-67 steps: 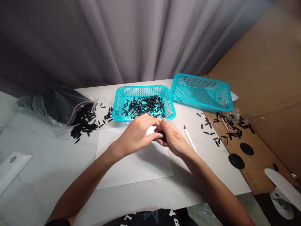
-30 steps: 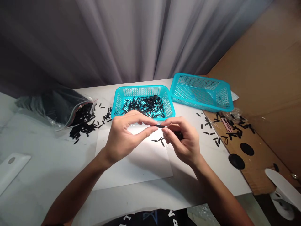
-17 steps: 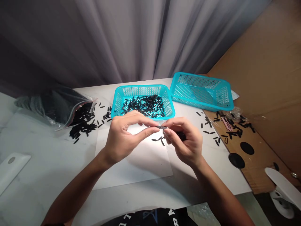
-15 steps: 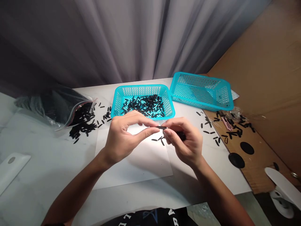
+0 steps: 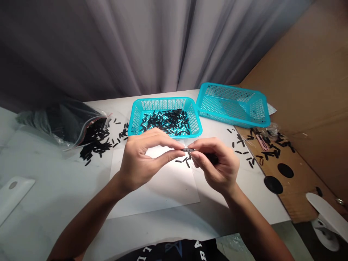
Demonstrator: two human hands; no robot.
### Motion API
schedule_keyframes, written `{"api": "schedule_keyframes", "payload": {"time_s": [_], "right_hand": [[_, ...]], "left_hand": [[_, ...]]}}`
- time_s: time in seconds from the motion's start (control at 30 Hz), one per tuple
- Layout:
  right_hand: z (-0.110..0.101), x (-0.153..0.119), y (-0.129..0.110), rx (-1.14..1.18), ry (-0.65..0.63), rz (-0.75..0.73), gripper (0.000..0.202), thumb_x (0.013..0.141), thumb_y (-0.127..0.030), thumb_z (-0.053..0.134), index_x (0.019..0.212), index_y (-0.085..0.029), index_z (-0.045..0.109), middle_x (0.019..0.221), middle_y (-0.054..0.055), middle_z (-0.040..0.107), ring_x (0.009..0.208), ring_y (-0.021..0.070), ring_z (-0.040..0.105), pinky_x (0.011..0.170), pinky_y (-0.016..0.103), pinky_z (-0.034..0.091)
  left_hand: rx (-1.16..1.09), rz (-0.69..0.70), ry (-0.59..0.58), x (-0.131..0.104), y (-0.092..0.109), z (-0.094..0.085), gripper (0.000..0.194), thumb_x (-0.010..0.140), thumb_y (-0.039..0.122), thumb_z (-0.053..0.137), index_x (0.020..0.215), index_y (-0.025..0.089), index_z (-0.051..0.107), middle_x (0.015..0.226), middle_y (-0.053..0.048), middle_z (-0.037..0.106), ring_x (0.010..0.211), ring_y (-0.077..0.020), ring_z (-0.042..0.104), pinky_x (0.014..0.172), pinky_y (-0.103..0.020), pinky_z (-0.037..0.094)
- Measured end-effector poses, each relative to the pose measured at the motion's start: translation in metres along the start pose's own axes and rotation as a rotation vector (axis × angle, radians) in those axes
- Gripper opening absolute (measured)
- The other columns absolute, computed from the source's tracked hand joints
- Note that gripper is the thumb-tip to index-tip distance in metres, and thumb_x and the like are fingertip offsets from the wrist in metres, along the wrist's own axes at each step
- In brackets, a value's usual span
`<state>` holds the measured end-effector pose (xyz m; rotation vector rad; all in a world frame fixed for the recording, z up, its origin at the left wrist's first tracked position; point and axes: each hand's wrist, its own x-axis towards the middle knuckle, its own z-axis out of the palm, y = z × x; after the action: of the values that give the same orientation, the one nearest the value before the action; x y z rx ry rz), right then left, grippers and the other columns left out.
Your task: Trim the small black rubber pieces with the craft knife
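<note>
A small black piece (image 5: 188,149) held end to end between two bare hands

At the centre of the frame, the small black piece lies directly between the fingertips. Its long axis runs left to right, nearly level, and small marks show along its near face. The left hand (image 5: 148,156) has thumb and forefinger clamped on the left end; the right hand (image 5: 219,163) has its own clamped on the right end. Neither hand is nearer: both touch the piece. The right hand's other fingers curl around a dark clump (image 5: 211,158), perhaps more pieces, too dark to tell apart.

Just below the held piece, a few loose pieces (image 5: 178,161) lie on a white sheet (image 5: 154,195), spread on a pale bench (image 5: 67,192). Just above the hands, in the upper middle, sits a turquoise basket (image 5: 163,98) with many black pieces inside. A second basket (image 5: 231,121) stands beside it, to the right.

At the left of the frame, an open clear bag (image 5: 57,121) has a heap of pieces (image 5: 95,148) at its mouth. At the right are scattered pieces (image 5: 239,152), a pink object (image 5: 263,143) and two round black discs (image 5: 273,185). A grey curtain (image 5: 163,43) hangs behind, across the top.
</note>
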<state>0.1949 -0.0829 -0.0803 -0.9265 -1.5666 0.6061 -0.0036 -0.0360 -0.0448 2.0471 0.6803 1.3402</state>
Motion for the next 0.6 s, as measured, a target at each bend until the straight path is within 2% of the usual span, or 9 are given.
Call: {"api": "schedule_keyframes", "payload": {"time_s": [0.33, 0.43, 0.53, 0.6], "right_hand": [[0.0, -0.002, -0.001, 0.005, 0.001, -0.01, 0.012, 0.1, -0.02, 0.072, 0.111, -0.026, 0.07, 0.07, -0.006, 0.067, 0.052, 0.008, 0.056, 0.051, 0.023, 0.044], [-0.003, -0.001, 0.002, 0.096, 0.008, 0.04, 0.011, 0.101, -0.021, 0.072, 0.111, -0.026, 0.072, 0.068, -0.006, 0.065, 0.051, 0.0076, 0.055, 0.05, 0.023, 0.044], [-0.005, 0.003, 0.008, 0.264, 0.109, 0.112, 0.004, 0.102, -0.026, 0.071, 0.105, -0.026, 0.073, 0.063, -0.008, 0.058, 0.044, 0.0059, 0.048, 0.042, 0.022, 0.036], [-0.006, 0.008, 0.011, 0.326, 0.195, 0.146, 0.005, 0.101, -0.03, 0.073, 0.1, -0.024, 0.074, 0.059, -0.008, 0.054, 0.04, 0.0055, 0.042, 0.038, 0.022, 0.03]], "left_hand": [[0.008, 0.025, -0.005, -0.001, 0.003, 0.0, 0.016, 0.083, 0.01, 0.089, 0.092, 0.019, 0.08, 0.084, 0.001, 0.083, 0.076, -0.0111, 0.072, 0.074, -0.026, 0.059], [0.006, 0.019, -0.008, -0.001, 0.002, 0.0, 0.017, 0.083, 0.01, 0.089, 0.093, 0.019, 0.079, 0.086, 0.001, 0.083, 0.078, -0.0115, 0.072, 0.076, -0.027, 0.059], [0.001, -0.013, -0.003, -0.001, 0.002, 0.0, 0.017, 0.083, 0.011, 0.089, 0.093, 0.019, 0.079, 0.088, 0.0, 0.083, 0.078, -0.0121, 0.073, 0.078, -0.029, 0.058], [-0.005, -0.026, -0.004, -0.001, 0.002, 0.0, 0.016, 0.084, 0.011, 0.088, 0.093, 0.019, 0.078, 0.088, 0.0, 0.083, 0.078, -0.0126, 0.073, 0.078, -0.03, 0.058]]}}
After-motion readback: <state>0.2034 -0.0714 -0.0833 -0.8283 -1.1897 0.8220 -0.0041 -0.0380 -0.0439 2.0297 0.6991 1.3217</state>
